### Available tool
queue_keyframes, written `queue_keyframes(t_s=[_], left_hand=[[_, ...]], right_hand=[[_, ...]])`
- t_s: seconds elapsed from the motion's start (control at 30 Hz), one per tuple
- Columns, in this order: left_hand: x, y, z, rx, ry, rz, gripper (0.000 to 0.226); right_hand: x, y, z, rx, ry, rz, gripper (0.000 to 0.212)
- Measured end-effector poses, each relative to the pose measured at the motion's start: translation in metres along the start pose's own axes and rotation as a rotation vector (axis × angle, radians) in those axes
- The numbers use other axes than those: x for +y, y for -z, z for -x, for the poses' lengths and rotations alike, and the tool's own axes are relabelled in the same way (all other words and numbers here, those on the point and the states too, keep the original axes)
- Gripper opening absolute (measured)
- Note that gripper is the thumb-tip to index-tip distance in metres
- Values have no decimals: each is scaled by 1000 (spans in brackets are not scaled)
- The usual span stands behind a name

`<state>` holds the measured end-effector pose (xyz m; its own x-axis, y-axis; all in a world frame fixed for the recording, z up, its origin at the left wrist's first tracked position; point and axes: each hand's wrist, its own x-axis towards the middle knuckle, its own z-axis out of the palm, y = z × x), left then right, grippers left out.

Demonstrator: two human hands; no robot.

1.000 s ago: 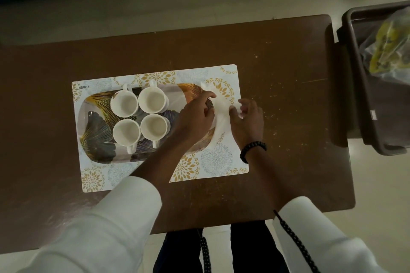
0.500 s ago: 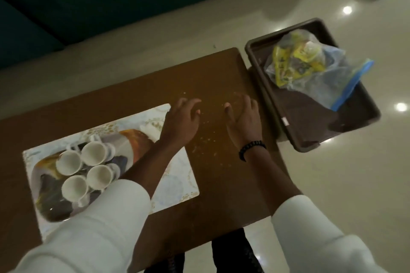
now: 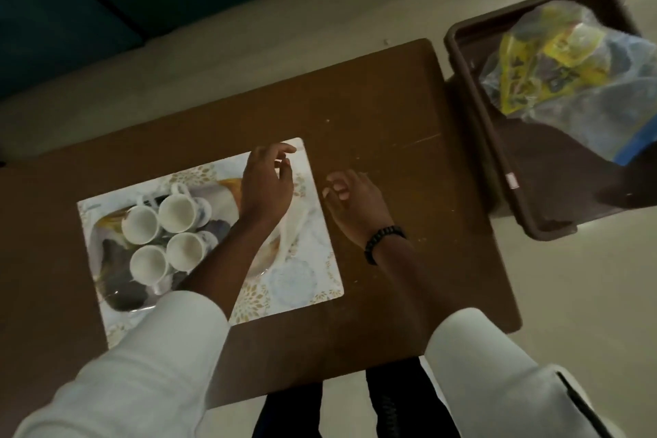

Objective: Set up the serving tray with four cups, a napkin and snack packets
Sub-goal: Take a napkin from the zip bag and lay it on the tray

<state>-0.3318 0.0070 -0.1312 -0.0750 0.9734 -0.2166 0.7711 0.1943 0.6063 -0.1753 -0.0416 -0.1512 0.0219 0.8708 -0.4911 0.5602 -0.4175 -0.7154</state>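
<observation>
the brown table (image 3: 373, 110) carries a patterned placemat (image 3: 313, 281), and on that sits the serving tray (image 3: 117, 292), dark with a leaf print. just off the table's right end stands a brown bin (image 3: 554, 195), and in it lies a clear bag (image 3: 569, 82) with the yellow snack packets (image 3: 533, 60) inside, well apart from the tray. four white cups (image 3: 177, 235) stand upright in a tight square on the tray's left half. a pale napkin (image 3: 295, 224) looks to lie on the tray's right end, partly hidden and blurred. the left hand (image 3: 266, 188) hovers over that end, fingers loosely spread, gripping nothing. the right hand (image 3: 355, 203) hangs over bare table just beside the placemat, fingers half curled and empty.

the packets are what's left, i'd say. they should be light, crinkly and slippery, and the bag soft and floppy, so pinch it at the blue sealed edge or scoop from beneath. the cups are breakable; keep clear of them when setting packets down.
</observation>
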Motion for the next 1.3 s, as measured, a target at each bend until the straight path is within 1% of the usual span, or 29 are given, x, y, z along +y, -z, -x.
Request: queue_keyframes(t_s=[0.07, 0.13, 0.27, 0.33, 0.47, 0.6, 0.7, 0.9, 1.03, 1.1, 1.2, 1.3], left_hand=[[-20, 11, 4, 40, 42, -18, 23], [-35, 18, 9, 39, 58, -44, 25], [-57, 25, 23, -17, 60, -41, 26], [-64, 26, 29, -61, 40, -36, 25], [-74, 24, 37, -139, -31, -62, 23], [-81, 22, 46, -184, -52, -95, 24], [-85, 23, 49, -202, -55, -101, 26], [-92, 30, 49, -210, -7, -59, 25], [-93, 32, 50, -213, 4, -48, 25], [-93, 32, 48, -208, 3, -52, 25], [-89, 31, 45, -184, -5, -63, 26], [-76, 28, 39, -150, -43, -69, 26]], right_hand=[[-13, -21, -4, -42, 38, 29, 26], [-23, -37, -7, -66, 49, 49, 32], [-35, -61, -12, -129, -4, 78, 54], [-36, -69, -13, -151, -34, 125, 59], [-31, -78, -13, -87, 6, 250, 41], [-23, -85, -9, 41, 50, 363, 39], [-17, -88, -8, 68, 71, 360, 31], [-17, -90, -10, 71, 68, 336, 42], [-23, -91, -13, 10, 66, 277, 31], [-25, -90, -14, -6, 68, 269, 29], [-26, -84, -13, 32, 98, 257, 33], [-29, -69, -10, 106, 135, 270, 38]])
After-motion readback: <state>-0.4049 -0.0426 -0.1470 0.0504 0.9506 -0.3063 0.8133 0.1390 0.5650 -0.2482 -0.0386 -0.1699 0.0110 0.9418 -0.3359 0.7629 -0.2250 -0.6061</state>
